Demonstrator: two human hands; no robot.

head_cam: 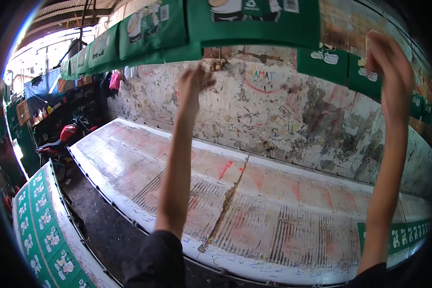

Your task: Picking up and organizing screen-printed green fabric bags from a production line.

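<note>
Both of my arms are raised over a long, paint-stained printing table point(216, 180). My left hand point(194, 82) is just below the lower edge of a hanging green printed sheet point(252, 32), its fingers blurred; whether it touches the sheet is unclear. Higher at the right, my right hand point(390, 64) has bent fingers, beside another green printed sheet point(363, 73) with white shapes. Whether it pinches anything cannot be made out. More green printed sheets point(151, 30) hang in a row towards the upper left.
A second table with green printed sheets point(45, 223) stands at the lower left, across a dark floor gap point(104, 223). A red motorcycle point(66, 135) is parked beyond. A peeling wall point(273, 118) runs behind the long table. Printed green material point(410, 234) lies at its right end.
</note>
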